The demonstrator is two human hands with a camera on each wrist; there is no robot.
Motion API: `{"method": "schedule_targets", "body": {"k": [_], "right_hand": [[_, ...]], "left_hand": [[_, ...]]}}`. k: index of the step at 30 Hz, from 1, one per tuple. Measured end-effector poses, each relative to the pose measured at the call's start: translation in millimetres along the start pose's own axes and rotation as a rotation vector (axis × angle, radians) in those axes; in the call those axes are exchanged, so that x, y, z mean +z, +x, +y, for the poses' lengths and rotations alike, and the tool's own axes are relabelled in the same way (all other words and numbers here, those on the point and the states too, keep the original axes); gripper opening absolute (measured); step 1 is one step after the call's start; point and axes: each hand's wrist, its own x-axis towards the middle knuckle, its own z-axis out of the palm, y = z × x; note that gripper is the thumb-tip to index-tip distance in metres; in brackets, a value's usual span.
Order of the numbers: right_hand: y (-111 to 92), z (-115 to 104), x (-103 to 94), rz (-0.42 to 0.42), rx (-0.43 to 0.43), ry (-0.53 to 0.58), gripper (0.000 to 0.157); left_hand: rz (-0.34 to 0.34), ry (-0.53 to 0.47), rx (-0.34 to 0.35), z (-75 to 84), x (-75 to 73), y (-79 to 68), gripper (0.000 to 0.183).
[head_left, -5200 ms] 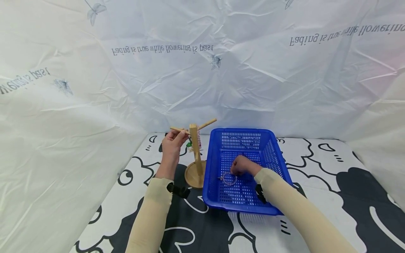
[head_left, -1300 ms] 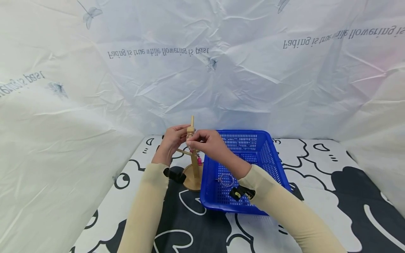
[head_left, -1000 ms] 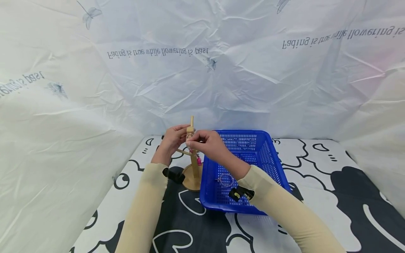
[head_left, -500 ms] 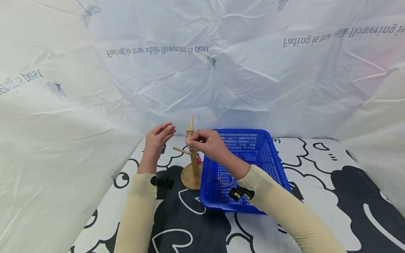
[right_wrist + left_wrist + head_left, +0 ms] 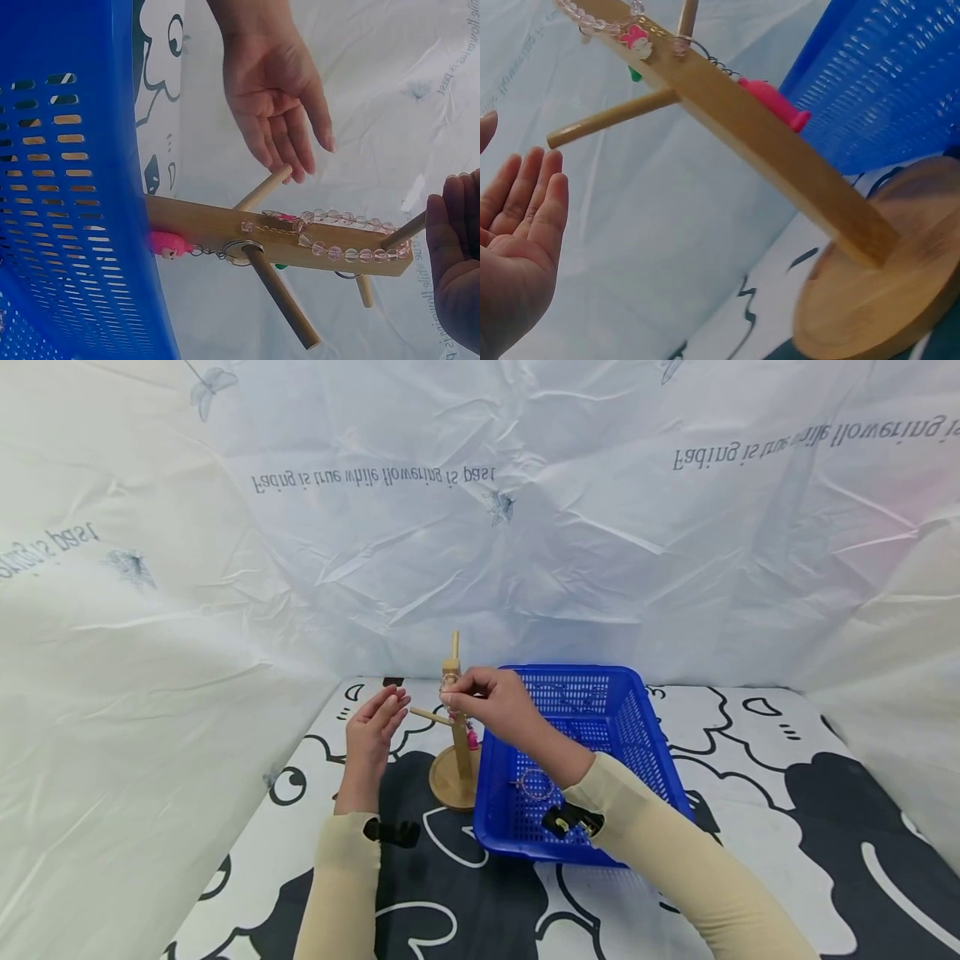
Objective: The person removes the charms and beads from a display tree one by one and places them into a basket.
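A wooden peg stand (image 5: 462, 750) stands upright on its round base, left of the blue basket. My right hand (image 5: 501, 703) pinches the tip of an upper peg (image 5: 405, 229) between thumb and fingers. From that peg hangs a bracelet of clear pink beads (image 5: 349, 255) with a pink-and-white character charm (image 5: 637, 42). A bright pink keychain figure (image 5: 774, 103) hangs by its metal ring on a lower peg. Just left of the stand, my left hand (image 5: 367, 735) holds nothing, its fingers extended near a bare peg (image 5: 615, 118). A small green piece (image 5: 634, 74) is mostly hidden behind the post.
The blue plastic basket (image 5: 585, 852) sits close against the stand's right side. On its mesh floor lies a ring-shaped beaded bracelet (image 5: 536, 785); darker items there are unclear. A white sheet (image 5: 570, 568) rises behind the patterned tablecloth (image 5: 757, 827).
My right hand has come from the basket to the stand, which has been turned. Lately my left hand let go of the stand and moved left, then down; the right stays put.
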Motion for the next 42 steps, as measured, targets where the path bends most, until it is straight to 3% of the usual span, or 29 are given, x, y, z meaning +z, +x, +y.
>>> {"method": "schedule_targets", "body": {"k": [6, 8, 12, 16, 24, 31, 42], "right_hand": [[0.7, -0.3, 0.0, 0.0, -0.006, -0.006, 0.015], [1.1, 0.1, 0.1, -0.001, -0.012, -0.011, 0.014], [1.3, 0.6, 0.1, -0.003, -0.017, -0.01, 0.014], [1.4, 1.3, 0.6, -0.002, -0.02, -0.009, 0.015], [0.2, 0.9, 0.2, 0.004, -0.013, 0.018, 0.014], [-0.5, 0.0, 1.8, 0.001, -0.01, 0.006, 0.015], [-2.1, -8.7, -2.9, -0.035, -0.012, -0.086, 0.014]], "left_hand": [[0.014, -0.159, -0.043, -15.1, -1.0, -7.2, 0.022], [0.007, -0.18, -0.058, -20.4, 0.1, -9.0, 0.022], [-0.007, -0.143, -0.067, -29.0, 5.7, -11.5, 0.023], [0.03, -0.119, -0.093, -34.2, 9.7, -10.0, 0.018], [0.06, -0.159, -0.109, -39.9, 17.2, -5.9, 0.013], [0.078, -0.171, -0.058, -43.6, 20.8, -3.9, 0.025], [0.102, -0.104, -0.018, -45.3, 22.7, -6.1, 0.017]]}}
